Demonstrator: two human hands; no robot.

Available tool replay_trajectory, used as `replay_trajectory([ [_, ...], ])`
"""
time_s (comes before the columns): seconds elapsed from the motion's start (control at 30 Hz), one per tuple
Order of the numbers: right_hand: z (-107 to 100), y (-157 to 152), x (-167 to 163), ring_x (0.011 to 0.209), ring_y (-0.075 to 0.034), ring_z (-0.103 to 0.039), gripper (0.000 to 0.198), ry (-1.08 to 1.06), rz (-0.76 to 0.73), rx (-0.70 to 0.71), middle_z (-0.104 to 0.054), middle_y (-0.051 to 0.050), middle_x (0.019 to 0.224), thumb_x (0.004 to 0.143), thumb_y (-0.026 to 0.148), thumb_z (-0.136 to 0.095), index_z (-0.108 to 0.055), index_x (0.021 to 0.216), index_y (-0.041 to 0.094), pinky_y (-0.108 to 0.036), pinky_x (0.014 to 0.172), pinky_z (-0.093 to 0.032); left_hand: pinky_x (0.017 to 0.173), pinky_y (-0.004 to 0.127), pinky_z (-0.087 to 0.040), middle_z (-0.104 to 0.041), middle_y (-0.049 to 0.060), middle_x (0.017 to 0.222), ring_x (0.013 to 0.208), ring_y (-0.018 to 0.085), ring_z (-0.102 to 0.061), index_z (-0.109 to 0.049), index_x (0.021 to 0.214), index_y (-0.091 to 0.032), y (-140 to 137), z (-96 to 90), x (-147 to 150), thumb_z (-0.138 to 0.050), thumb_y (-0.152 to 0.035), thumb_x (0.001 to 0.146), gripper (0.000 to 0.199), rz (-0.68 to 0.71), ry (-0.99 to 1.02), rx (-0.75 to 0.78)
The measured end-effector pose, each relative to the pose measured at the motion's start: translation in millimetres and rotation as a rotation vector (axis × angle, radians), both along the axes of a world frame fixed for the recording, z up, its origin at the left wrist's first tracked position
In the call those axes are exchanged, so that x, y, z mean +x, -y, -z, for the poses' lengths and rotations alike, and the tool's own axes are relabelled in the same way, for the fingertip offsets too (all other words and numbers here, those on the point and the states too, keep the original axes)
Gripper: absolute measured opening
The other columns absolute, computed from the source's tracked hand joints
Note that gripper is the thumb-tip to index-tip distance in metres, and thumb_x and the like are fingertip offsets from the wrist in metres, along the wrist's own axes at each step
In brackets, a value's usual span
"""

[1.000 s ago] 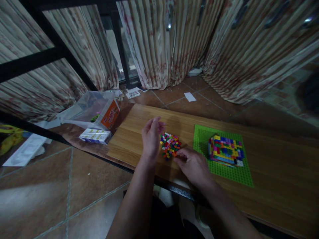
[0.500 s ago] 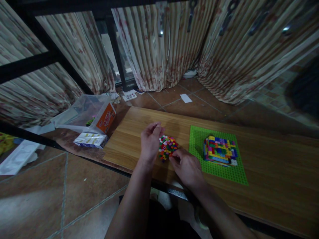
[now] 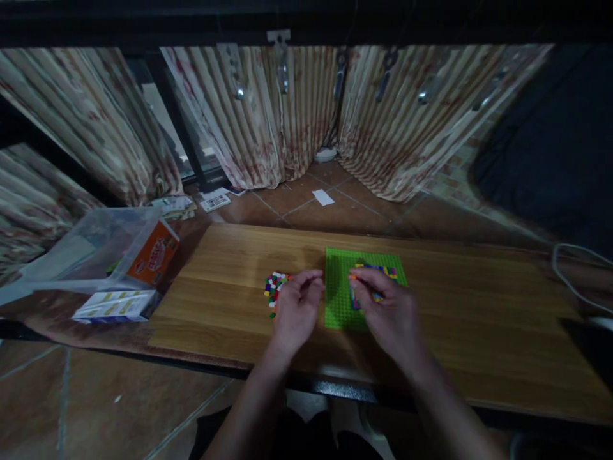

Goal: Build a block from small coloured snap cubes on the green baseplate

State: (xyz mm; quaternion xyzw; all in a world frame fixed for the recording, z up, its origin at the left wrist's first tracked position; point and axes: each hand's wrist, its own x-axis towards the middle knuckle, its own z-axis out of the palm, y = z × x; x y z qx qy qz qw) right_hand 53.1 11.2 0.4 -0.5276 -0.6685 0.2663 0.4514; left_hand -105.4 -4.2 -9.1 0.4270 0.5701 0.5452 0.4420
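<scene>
My right hand (image 3: 387, 306) pinches a small orange brick (image 3: 353, 276) at its fingertips, above the left side of a multicoloured brick build (image 3: 357, 300). That build sits on a green studded baseplate (image 3: 339, 306), and my hand hides much of it. Just left of the baseplate hovers my left hand (image 3: 299, 310), thumb and fingers drawn together in a pinch; whatever lies between them is too small to make out. Behind the left hand, a pile of loose small bricks (image 3: 274, 291) in many colours rests on the wooden tabletop (image 3: 230, 281), partly covered by the hand.
To the left stand a clear plastic bin (image 3: 110, 243) with an orange label and a white-and-blue box (image 3: 116, 306). Curtains (image 3: 297, 128) hang behind the table. A white sheet (image 3: 323, 197) lies on the tiled floor, and a white cable (image 3: 569, 281) is at the far right.
My right hand has left the brick pile and come over the build, carrying an orange brick. My left hand has moved right, towards the baseplate. The view has turned to the right.
</scene>
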Motion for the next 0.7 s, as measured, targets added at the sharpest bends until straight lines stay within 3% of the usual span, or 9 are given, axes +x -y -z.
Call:
replay_trajectory([
  [0.13,9.6,-11.1,37.0,0.085,-0.021,-0.07,0.019,0.0,0.094,-0.003,-0.076,-0.005,0.094,0.086,0.038,-0.063,-0.072,0.093,0.023,-0.036,0.08,-0.055,0.062,0.025,-0.048,-0.07,0.003,0.079,0.069,0.015,-0.062,-0.071,0.104,-0.017,8.3,6.1,21.7,-0.058,-0.03,0.086,0.026,0.154,-0.068,-0.024],
  [0.23,15.6,-14.7,52.4,0.096,-0.022,-0.068,0.017,0.014,0.056,0.0,-0.073,-0.005,0.105,0.086,0.038,-0.063,-0.071,0.093,0.025,-0.041,0.088,-0.053,0.065,0.026,-0.049,-0.071,0.003,0.083,0.072,0.016,-0.063,-0.071,0.107,-0.019,11.6,7.0,32.6,-0.057,-0.029,0.088,0.026,0.205,-0.11,-0.015],
  [0.4,17.4,-14.1,49.2,0.119,-0.026,-0.056,0.01,0.1,0.038,0.034,-0.063,-0.005,0.125,0.083,0.034,-0.066,-0.074,0.086,0.029,-0.05,0.104,-0.042,0.06,0.026,-0.044,-0.068,0.001,0.077,0.065,0.015,-0.059,-0.07,0.114,-0.021,9.9,4.5,42.4,-0.054,-0.029,0.09,0.03,0.249,-0.188,-0.02],
  [0.7,20.1,-14.1,39.8,0.124,-0.028,-0.048,0.012,0.223,0.099,-0.014,-0.056,-0.005,0.129,0.083,0.029,-0.063,-0.075,0.084,0.029,-0.052,0.105,-0.04,0.063,0.029,-0.044,-0.067,0.002,0.077,0.062,0.016,-0.056,-0.064,0.125,-0.023,7.8,6.0,52.4,-0.049,-0.029,0.092,0.037,0.355,-0.258,-0.046],
])
